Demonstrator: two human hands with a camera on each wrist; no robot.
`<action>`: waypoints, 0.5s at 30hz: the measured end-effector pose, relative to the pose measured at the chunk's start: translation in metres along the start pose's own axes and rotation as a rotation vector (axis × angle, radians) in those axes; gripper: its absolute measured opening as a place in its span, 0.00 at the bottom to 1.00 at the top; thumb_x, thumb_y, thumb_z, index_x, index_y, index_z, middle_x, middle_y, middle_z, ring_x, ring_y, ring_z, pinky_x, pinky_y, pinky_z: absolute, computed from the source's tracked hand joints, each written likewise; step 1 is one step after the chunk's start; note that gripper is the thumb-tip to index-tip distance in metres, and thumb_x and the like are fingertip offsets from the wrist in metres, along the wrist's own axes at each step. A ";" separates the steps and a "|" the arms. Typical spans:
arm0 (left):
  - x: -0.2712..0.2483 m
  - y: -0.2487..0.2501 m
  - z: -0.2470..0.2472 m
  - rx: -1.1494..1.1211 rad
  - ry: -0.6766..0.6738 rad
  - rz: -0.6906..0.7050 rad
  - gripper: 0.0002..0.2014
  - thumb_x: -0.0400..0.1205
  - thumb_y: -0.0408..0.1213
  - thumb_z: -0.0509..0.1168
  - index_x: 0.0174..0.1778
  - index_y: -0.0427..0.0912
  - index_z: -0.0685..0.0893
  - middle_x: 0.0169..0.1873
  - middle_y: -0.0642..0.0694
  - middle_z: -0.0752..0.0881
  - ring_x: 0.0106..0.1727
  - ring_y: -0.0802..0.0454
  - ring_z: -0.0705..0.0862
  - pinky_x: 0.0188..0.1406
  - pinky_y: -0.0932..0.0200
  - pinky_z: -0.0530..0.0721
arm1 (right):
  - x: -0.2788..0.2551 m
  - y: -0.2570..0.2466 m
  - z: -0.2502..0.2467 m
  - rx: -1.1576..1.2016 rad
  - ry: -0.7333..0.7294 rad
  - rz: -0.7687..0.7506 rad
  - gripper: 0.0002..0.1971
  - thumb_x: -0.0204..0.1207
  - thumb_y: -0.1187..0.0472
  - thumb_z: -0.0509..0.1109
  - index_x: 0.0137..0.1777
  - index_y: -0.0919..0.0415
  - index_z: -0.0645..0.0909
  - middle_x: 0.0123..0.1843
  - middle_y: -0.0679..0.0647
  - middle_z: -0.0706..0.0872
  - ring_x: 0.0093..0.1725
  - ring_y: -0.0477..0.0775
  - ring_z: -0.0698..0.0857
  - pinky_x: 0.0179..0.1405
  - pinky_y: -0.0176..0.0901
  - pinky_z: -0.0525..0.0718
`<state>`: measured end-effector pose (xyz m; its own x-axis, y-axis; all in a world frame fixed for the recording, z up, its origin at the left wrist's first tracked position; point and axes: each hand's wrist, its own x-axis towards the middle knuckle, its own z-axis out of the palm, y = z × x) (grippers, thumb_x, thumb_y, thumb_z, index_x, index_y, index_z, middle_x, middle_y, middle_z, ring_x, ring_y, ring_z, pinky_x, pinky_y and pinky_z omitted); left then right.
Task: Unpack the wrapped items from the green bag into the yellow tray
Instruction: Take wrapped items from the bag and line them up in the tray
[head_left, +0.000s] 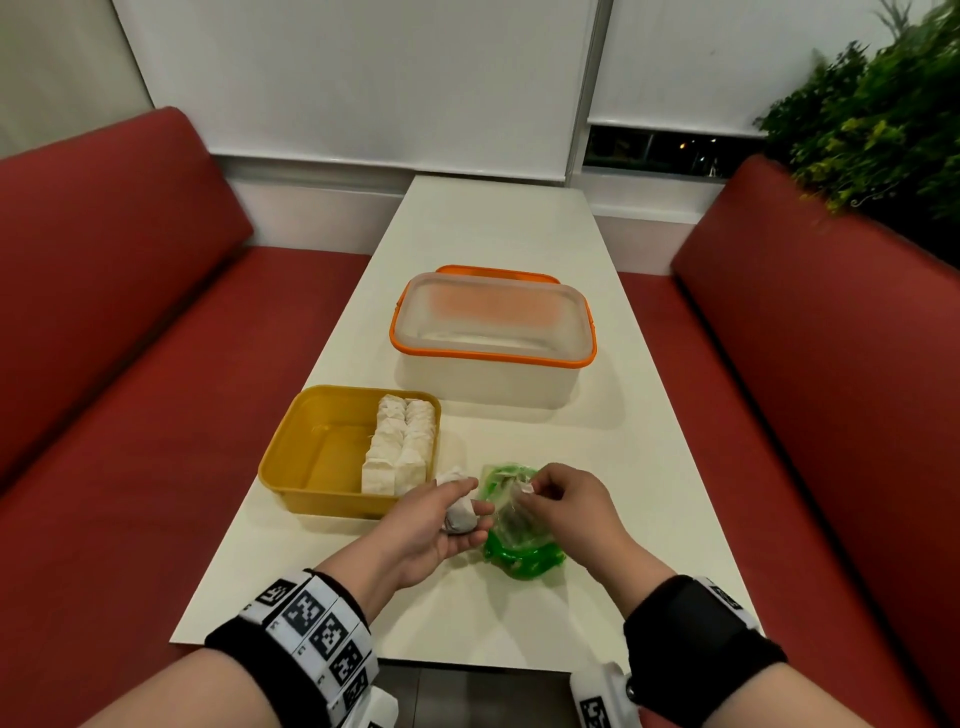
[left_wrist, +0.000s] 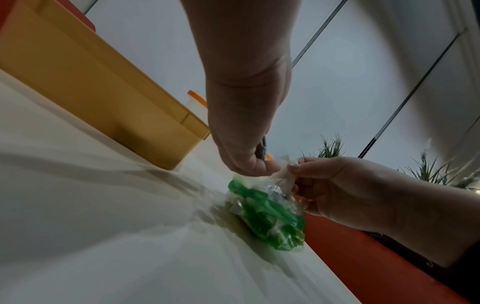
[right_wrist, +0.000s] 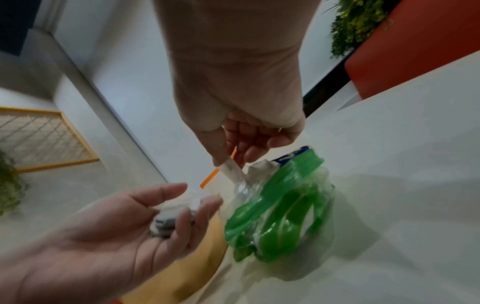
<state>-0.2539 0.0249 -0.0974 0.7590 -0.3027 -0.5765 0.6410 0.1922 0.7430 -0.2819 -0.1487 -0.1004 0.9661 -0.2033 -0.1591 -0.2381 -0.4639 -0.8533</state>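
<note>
The yellow tray (head_left: 291, 431) stands on the table's left side, with several white wrapped items (head_left: 400, 447) lined up along its right wall. To its right lies the crumpled green bag (head_left: 519, 558). My left hand (head_left: 470, 499) is palm up beside the bag, fingers curled under a grey and white wrapped item (head_left: 460, 519). In the right wrist view this wrapped item (right_wrist: 168, 218) lies on the left hand's fingers (right_wrist: 205, 205). My right hand (head_left: 524, 491) pinches the bag's clear top edge and holds it up. The left wrist view shows the green bag (left_wrist: 265, 209) under both hands.
A clear container with an orange rim (head_left: 488, 356) stands behind the tray, an orange lid (head_left: 493, 270) behind it. Red benches (head_left: 130, 364) flank the narrow white table (head_left: 649, 493). A plant (head_left: 872, 119) rises at the back right.
</note>
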 end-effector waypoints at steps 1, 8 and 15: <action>0.000 0.000 0.000 -0.018 0.003 -0.004 0.17 0.84 0.36 0.62 0.68 0.35 0.74 0.46 0.32 0.87 0.38 0.43 0.87 0.36 0.54 0.88 | -0.001 -0.001 -0.002 0.056 0.007 0.012 0.07 0.73 0.63 0.73 0.35 0.57 0.79 0.29 0.47 0.80 0.29 0.45 0.78 0.29 0.34 0.76; -0.001 0.001 0.004 -0.062 -0.013 -0.024 0.17 0.86 0.43 0.56 0.67 0.38 0.74 0.50 0.30 0.85 0.38 0.41 0.85 0.36 0.52 0.86 | 0.000 -0.006 -0.009 0.290 -0.007 0.098 0.05 0.78 0.64 0.69 0.41 0.58 0.78 0.34 0.56 0.87 0.29 0.51 0.81 0.25 0.39 0.74; -0.002 0.008 0.014 -0.042 -0.095 -0.076 0.21 0.87 0.52 0.51 0.62 0.40 0.79 0.45 0.35 0.87 0.37 0.43 0.85 0.38 0.52 0.84 | -0.006 -0.035 -0.022 0.473 -0.141 0.029 0.07 0.76 0.72 0.69 0.39 0.62 0.78 0.24 0.50 0.83 0.21 0.43 0.78 0.23 0.31 0.72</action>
<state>-0.2518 0.0137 -0.0855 0.6949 -0.4047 -0.5944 0.7022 0.2037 0.6823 -0.2817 -0.1502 -0.0588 0.9716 -0.0769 -0.2237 -0.2251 -0.0107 -0.9743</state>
